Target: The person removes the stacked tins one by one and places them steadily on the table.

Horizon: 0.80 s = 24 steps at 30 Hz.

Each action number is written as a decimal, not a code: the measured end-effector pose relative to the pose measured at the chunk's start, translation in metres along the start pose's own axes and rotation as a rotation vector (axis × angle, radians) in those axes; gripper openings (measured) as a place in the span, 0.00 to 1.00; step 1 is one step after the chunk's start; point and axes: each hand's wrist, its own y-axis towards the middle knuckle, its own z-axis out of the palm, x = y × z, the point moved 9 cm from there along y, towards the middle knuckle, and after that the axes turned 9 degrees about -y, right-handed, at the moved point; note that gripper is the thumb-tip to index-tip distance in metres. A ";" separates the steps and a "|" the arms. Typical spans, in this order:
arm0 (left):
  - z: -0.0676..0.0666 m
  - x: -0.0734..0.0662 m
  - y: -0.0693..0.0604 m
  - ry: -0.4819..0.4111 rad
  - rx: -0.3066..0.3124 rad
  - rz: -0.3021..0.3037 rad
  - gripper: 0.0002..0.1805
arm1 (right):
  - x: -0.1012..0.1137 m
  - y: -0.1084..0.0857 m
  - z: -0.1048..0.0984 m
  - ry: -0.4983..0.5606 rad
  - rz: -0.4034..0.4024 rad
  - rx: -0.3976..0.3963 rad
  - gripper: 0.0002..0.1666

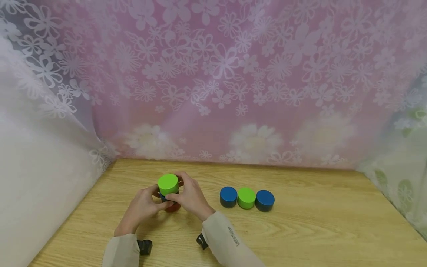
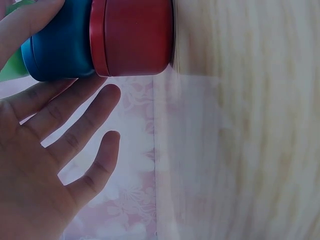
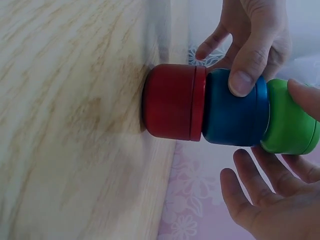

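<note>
A stack of three round lidded tins stands on the wooden table. The red tin is at the bottom, the blue tin on it, and the green tin on top. My left hand grips the blue tin, its thumb across the near side and fingers at the far side. My right hand holds the green tin between thumb and fingers. In the right wrist view the green tin sits slightly tilted against the blue one. The left wrist view cuts off most of the green tin.
To the right of the stack, a second blue tin, another green tin and a third blue tin stand side by side in a row. A pink flowered curtain hangs behind the table, with pale cloth at both sides.
</note>
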 end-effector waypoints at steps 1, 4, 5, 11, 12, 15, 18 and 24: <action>0.000 0.000 0.000 -0.004 0.004 -0.003 0.24 | 0.000 0.000 0.000 0.002 0.000 0.000 0.35; 0.000 0.002 -0.001 -0.009 0.010 -0.007 0.25 | 0.000 0.000 -0.003 0.007 0.004 -0.003 0.36; 0.000 0.002 -0.001 -0.010 0.011 -0.006 0.26 | -0.001 0.000 -0.004 0.009 0.006 -0.005 0.35; 0.001 0.004 -0.001 -0.013 0.013 -0.016 0.34 | -0.006 -0.003 -0.008 0.069 0.021 -0.019 0.35; 0.001 0.005 -0.001 -0.014 0.014 -0.022 0.35 | -0.008 -0.004 -0.009 0.079 0.024 -0.020 0.35; 0.001 0.005 -0.002 -0.015 0.011 -0.038 0.35 | -0.012 -0.006 -0.012 0.081 0.028 -0.024 0.35; 0.001 0.003 -0.001 -0.011 0.010 -0.038 0.34 | -0.015 -0.007 -0.018 0.064 0.020 -0.031 0.35; 0.001 0.001 -0.002 0.015 0.000 -0.058 0.35 | -0.023 -0.010 -0.033 0.052 0.025 -0.051 0.35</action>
